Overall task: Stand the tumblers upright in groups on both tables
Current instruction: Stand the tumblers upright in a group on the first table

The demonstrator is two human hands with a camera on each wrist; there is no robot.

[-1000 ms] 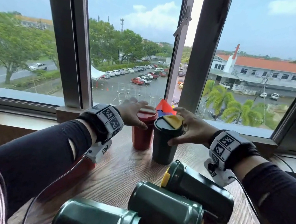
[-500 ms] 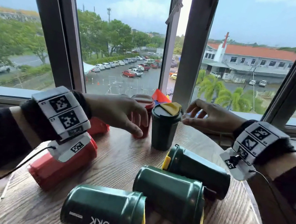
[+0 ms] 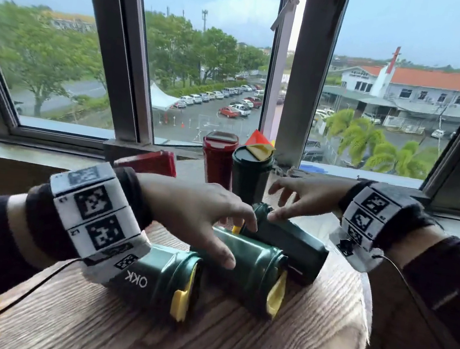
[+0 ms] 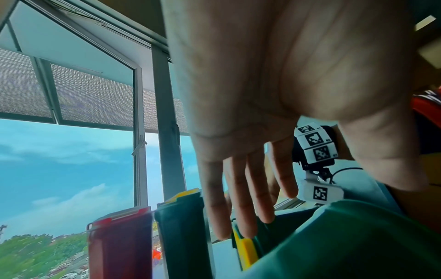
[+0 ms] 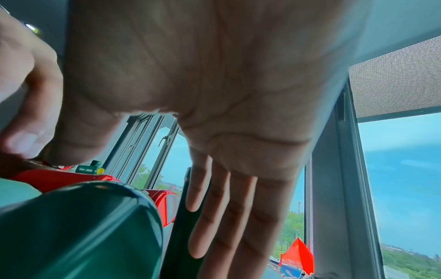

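Both hands have left the 2 upright tumblers, red (image 3: 218,158) and dark green (image 3: 250,177), standing side by side at the table's (image 3: 229,347) far edge, so that pair looks done. Left hand (image 3: 197,214): fingers spread, empty, over the middle lying tumbler (image 3: 251,268). Right hand (image 3: 304,197): fingers extended, tips touching the far lying tumbler (image 3: 287,237), not gripping. 3 green lie mid-table, plus 1 red (image 3: 148,162) at the far-left edge.

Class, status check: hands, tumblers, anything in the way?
Left hand open over middle green tumbler. Right hand open, touching far green tumbler. Two tumblers upright. Nothing blocking.
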